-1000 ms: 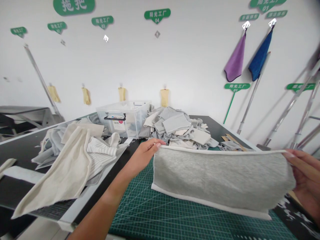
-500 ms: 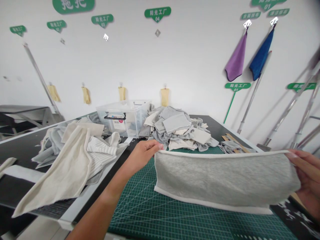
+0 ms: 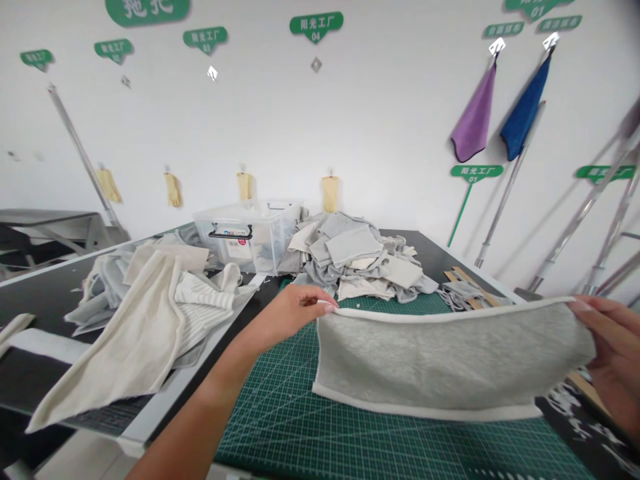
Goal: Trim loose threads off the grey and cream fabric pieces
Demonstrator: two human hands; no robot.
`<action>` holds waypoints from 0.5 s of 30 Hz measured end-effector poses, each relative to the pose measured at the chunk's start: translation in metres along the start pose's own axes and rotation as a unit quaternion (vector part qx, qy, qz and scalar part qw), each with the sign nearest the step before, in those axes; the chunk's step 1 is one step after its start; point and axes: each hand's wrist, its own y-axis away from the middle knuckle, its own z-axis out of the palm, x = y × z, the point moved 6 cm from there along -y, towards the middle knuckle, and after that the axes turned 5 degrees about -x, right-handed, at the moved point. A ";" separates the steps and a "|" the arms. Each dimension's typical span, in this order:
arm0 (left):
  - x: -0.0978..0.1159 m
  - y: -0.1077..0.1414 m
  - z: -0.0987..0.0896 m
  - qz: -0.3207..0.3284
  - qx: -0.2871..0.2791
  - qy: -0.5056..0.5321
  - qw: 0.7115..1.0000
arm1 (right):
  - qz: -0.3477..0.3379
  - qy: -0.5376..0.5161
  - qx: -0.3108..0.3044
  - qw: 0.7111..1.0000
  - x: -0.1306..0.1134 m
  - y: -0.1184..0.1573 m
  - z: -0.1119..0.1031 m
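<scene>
Gray cloth, long axis left to right (white-edged above and below), hands pinching upper corners

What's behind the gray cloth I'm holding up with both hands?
Beyond the gray cloth lies a heap of fabric pieces. The green gridded mat shows to the cloth's left and below it. Whatever is directly behind the cloth is covered and can't be seen.

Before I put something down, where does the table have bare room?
The near part of the green mat looks free, below the held grey cloth. Another bare patch of black tabletop lies right of the cloth pile, behind the brown strips. Crowded: that pile, the left cloth heap, and the right side, with white scraps.
</scene>
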 end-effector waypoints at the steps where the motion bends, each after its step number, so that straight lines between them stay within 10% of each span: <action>1: -0.003 -0.001 -0.003 -0.007 0.026 -0.019 0.999 | 0.003 0.000 -0.001 1.000 0.000 0.000 0.000; 15: -0.007 -0.004 -0.015 -0.008 0.164 0.093 0.982 | -0.001 0.024 -0.016 1.000 0.003 -0.001 -0.003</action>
